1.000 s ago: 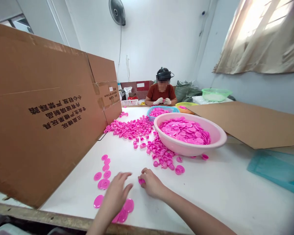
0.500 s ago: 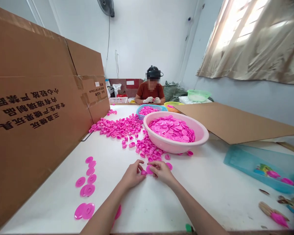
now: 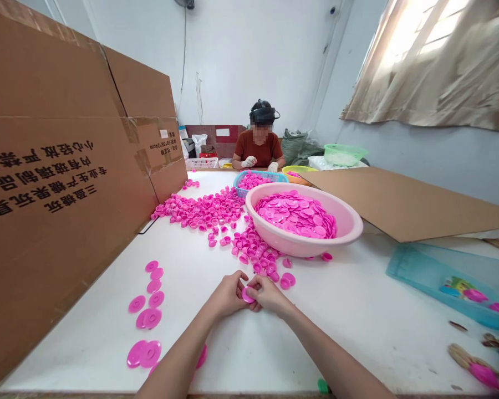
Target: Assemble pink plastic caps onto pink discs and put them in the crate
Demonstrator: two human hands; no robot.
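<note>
My left hand (image 3: 228, 295) and my right hand (image 3: 269, 293) meet at the middle of the white table (image 3: 357, 321), fingers pinched together on a small pink plastic piece (image 3: 247, 294). Just beyond my hands lies a heap of small pink caps (image 3: 258, 255). A pink basin (image 3: 349, 227) full of flat pink discs (image 3: 297, 213) stands behind that heap. Several loose pink discs (image 3: 149, 302) lie on the table to my left.
A big flattened cardboard box (image 3: 66, 183) stands along the left. A cardboard sheet (image 3: 399, 205) and a teal tray (image 3: 441, 277) lie at right. Across the table another person (image 3: 258, 145) in white gloves works by a blue basket (image 3: 253, 180) of pink caps.
My left hand came from the discs at the lower left to join my right hand. Both hands now pinch the pink piece together. The view has shifted left and down.
</note>
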